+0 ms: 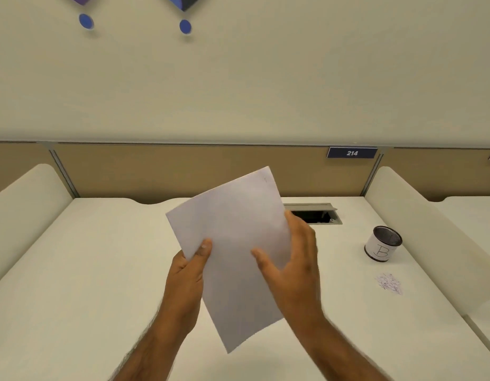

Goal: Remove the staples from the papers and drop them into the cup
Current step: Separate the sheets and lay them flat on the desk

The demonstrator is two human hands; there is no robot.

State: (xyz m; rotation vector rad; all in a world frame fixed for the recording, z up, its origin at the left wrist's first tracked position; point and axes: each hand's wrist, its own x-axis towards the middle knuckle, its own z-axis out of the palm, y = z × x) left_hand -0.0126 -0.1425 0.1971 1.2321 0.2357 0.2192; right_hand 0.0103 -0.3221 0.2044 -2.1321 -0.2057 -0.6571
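Observation:
I hold a set of white papers (pixel 232 243) up above the desk, tilted with its top corner to the right. A small staple mark shows near that top corner (pixel 265 179). My left hand (pixel 190 273) pinches the left edge, thumb on the front. My right hand (pixel 290 257) grips the right edge, thumb on the front and fingers behind. The black mesh cup (pixel 383 244), wrapped in a white label marked "B", stands on the desk at the right. A small heap of loose staples (pixel 390 283) lies just in front of the cup.
The white desk (pixel 101 270) has padded side dividers at the left (pixel 24 210) and right (pixel 419 229). An open cable hatch (pixel 318 214) sits at the desk's back behind my right hand. A partition with a "214" sign (pixel 352 152) closes the rear.

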